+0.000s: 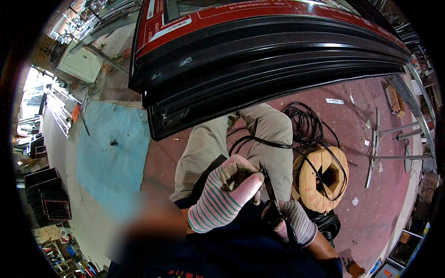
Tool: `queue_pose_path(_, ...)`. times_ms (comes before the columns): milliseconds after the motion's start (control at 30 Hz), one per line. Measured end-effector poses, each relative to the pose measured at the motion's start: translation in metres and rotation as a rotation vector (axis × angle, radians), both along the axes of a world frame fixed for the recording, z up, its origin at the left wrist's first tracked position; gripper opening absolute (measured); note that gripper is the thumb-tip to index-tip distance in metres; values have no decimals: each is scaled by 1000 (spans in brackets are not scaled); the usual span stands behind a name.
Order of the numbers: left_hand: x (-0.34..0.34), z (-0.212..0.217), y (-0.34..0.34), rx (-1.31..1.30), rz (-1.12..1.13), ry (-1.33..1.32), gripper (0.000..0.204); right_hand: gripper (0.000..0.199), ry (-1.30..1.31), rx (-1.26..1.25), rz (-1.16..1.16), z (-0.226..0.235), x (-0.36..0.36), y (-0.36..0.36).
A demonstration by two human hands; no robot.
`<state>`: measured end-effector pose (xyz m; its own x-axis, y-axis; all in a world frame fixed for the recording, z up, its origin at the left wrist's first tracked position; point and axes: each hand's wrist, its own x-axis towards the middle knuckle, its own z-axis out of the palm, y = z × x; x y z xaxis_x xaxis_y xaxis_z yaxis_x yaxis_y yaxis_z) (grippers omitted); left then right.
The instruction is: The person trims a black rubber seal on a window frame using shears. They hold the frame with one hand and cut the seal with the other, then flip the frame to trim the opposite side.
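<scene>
My left hand (230, 191), in a striped knit glove, is closed with thumb and fingertips pinched at the upper end of a black rubber strip (271, 189). Lower and to the right, my right hand (296, 220), gloved alike, has its fingers wrapped round the same strip. From there the strip hangs down past the palm. Some of the right fingers are hidden behind the strip and in shadow. Beyond my knees a black metal frame (278, 60) with red film on its face lies raised above the floor.
A loop of black strip crosses my right thigh. Right of my legs, a coil of black strip (303, 123) lies on the red floor beside a cardboard-wrapped roll (320, 178). A blue sheet (111, 148) covers the floor at left. A metal stand (410, 125) stands far right.
</scene>
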<state>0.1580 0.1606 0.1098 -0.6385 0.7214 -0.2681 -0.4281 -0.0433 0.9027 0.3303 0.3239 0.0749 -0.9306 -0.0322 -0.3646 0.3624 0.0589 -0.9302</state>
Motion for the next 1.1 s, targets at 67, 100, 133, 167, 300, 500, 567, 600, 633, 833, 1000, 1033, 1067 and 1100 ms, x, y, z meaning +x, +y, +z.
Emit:
queue_pose_path(67,0,-2,0,1,-6,6,9,59,-6,12,5,-4,1,0)
queue_pose_path(100,0,-3,-1,1,-7,-1,9,59,10,25,3,-3,1,-1)
queue_pose_path(133,0,-2,-1,1,-8,-7,9,59,26,39,1,-3,0,-1)
queue_pose_path(167,-1,-2,0,1,-7,-18,9,59,9,3,-10,-1,-1,-3)
queue_pose_path(300,-1,-1,0,11,-12,-30,9,56,-25,-30,-17,6,-4,-5)
queue_pose_path(500,0,-5,-1,24,-16,-40,10,47,-21,-16,-35,-2,-1,-8)
queue_pose_path(567,0,-6,-1,31,-16,-55,10,45,-33,-20,-43,-3,0,-8)
queue_pose_path(600,0,-5,0,31,-15,-64,10,44,-27,-24,-61,-7,1,-10)
queue_pose_path(633,0,-4,1,30,-14,-73,11,43,-20,-28,-78,-9,1,-11)
queue_pose_path(833,1,-1,1,37,-29,-44,11,43,84,-156,-190,-10,-2,-10)
queue_pose_path(1000,1,-5,0,18,-37,-17,10,42,-67,-100,-42,-3,-1,-3)
queue_pose_path(1033,2,-5,0,15,-36,-20,10,43,-88,-118,-45,1,-3,-3)
queue_pose_path(1067,2,-4,0,17,-35,-31,11,43,-61,-102,-44,4,-5,-3)
queue_pose_path(1100,2,-4,0,19,-34,-42,11,43,-34,-86,-43,6,-7,-3)
